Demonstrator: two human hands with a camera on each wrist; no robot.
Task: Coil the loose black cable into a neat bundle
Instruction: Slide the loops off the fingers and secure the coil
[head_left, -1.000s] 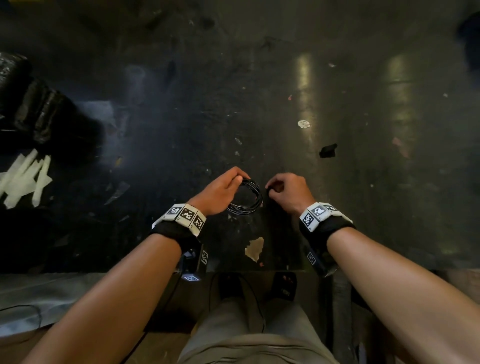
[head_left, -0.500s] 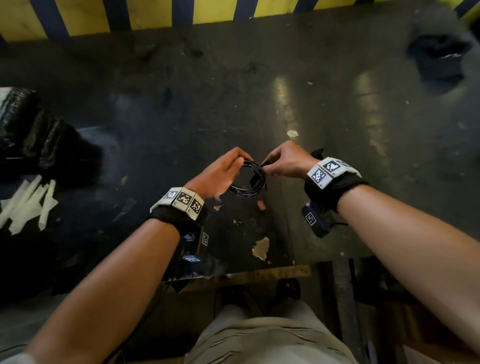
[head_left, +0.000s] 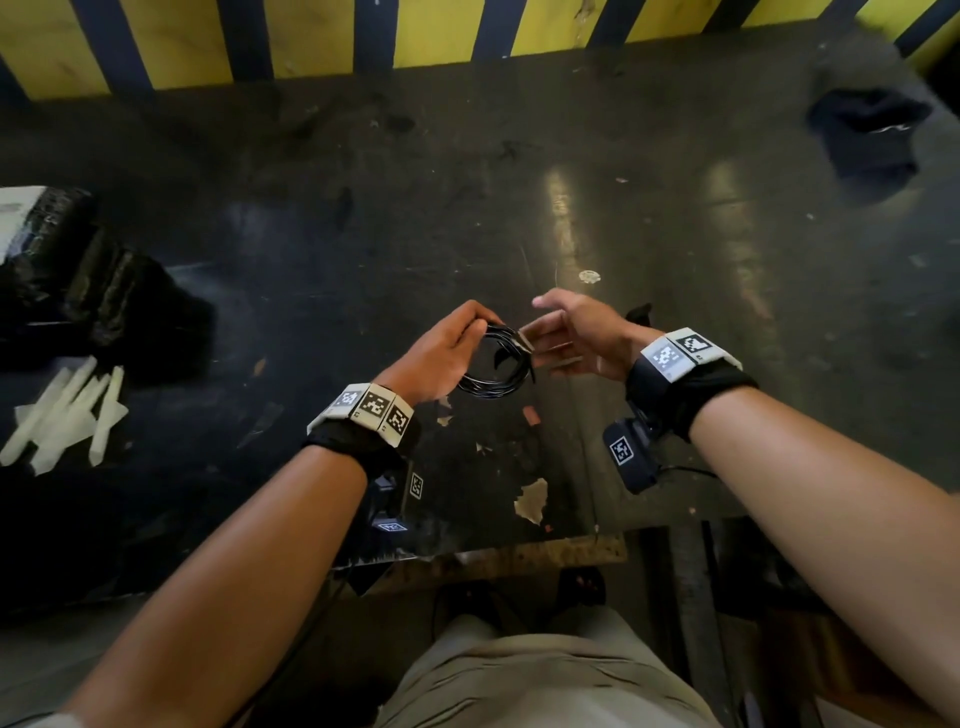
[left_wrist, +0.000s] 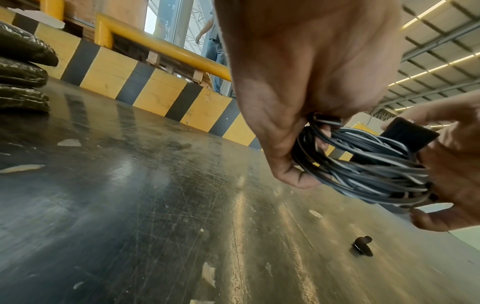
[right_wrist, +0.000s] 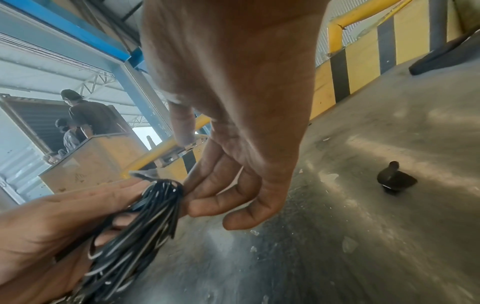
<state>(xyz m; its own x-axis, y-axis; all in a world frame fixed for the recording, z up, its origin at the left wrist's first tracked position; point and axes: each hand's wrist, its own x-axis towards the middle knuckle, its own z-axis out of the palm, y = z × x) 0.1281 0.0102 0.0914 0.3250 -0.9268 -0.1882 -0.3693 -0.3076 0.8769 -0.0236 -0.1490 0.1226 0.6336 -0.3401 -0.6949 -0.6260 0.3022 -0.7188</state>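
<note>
The black cable (head_left: 493, 382) is wound into a small ring of several turns and held above the dark table (head_left: 675, 260). My left hand (head_left: 457, 348) grips the ring's left side, fingers curled through it (left_wrist: 363, 170). My right hand (head_left: 566, 338) is on the ring's right side, palm turned toward me. Its thumb and fingers close around the strands, and a short black strap (left_wrist: 410, 133) lies under the thumb. In the right wrist view the fingertips (right_wrist: 207, 205) press against the bundle (right_wrist: 145, 226).
A small black clip (head_left: 638, 313) lies on the table just beyond my right hand. White strips (head_left: 62, 415) and black wrapped bundles (head_left: 78, 270) sit at the left. A dark cloth (head_left: 867, 135) is far right, a yellow-black barrier (head_left: 311, 41) behind.
My right hand went from a fist beside the ring to holding its right side, now palm toward me. Both hands moved away from me over the table; the left keeps its grip.
</note>
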